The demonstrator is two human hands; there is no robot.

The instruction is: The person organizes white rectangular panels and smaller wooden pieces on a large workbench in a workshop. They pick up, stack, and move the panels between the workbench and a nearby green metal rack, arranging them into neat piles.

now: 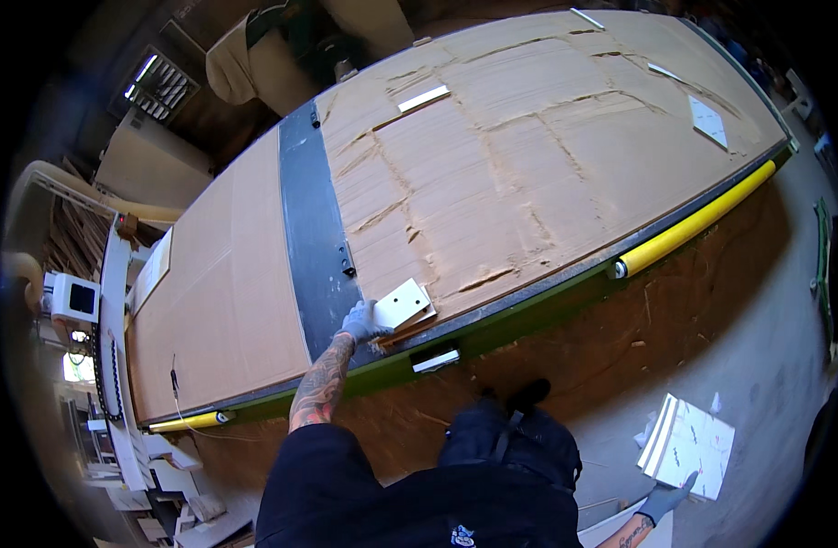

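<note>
My left hand (362, 322), in a grey glove, grips the left end of a small white panel (402, 305) with a few dark round holes. This panel lies tilted over another light board at the near edge of the big machine table. Low on the right, my right hand (667, 499), also gloved, holds the lower edge of a stack of white panels (697, 449) with small printed marks. The stack hangs beside my body, above the grey floor. My right thumb lies over the face of the front panel; the other fingers are hidden behind it.
The brown sheet (528, 164) on the table carries cut grooves, dust and white offcuts (424, 99). A dark band (314, 210) crosses the table. Yellow rollers (697, 219) run along its near side. A white machine gantry (117, 338) stands at the left. Sawdust covers the floor (620, 365).
</note>
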